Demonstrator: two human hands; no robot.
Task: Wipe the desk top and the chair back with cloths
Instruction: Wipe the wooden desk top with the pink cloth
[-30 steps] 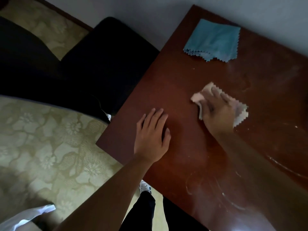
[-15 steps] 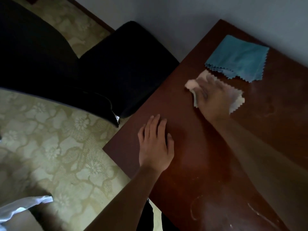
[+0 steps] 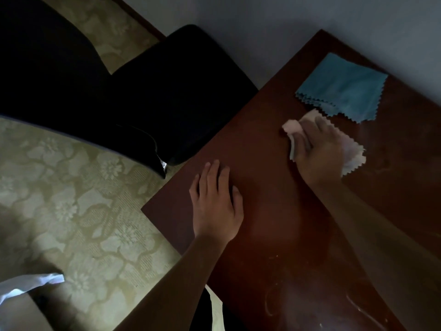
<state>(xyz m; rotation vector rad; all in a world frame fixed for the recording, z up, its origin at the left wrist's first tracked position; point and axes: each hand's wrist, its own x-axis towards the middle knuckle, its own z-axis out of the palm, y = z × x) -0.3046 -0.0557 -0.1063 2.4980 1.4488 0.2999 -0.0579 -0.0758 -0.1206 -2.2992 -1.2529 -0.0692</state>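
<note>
The dark reddish-brown desk top (image 3: 274, 223) fills the right half of the view. My right hand (image 3: 318, 154) presses a pale pink cloth (image 3: 353, 156) with zigzag edges flat on the desk, fingers spread over it. Just beyond it, close to its far edge, lies a folded blue cloth (image 3: 343, 89) near the wall. My left hand (image 3: 216, 204) rests flat on the desk near its left corner, fingers together, holding nothing. The black chair (image 3: 167, 103) stands left of the desk; its back (image 3: 47, 75) stretches toward the upper left.
A grey wall (image 3: 286, 20) runs behind the desk and chair. Patterned beige floor (image 3: 71, 199) lies to the left. White fabric (image 3: 28, 285) shows at the lower left edge. Faint streaks and dust marks (image 3: 358, 309) cross the near part of the desk.
My right hand slid the pink cloth away from me toward the blue cloth, then slightly back. My left hand has stayed flat in place while the view shifted.
</note>
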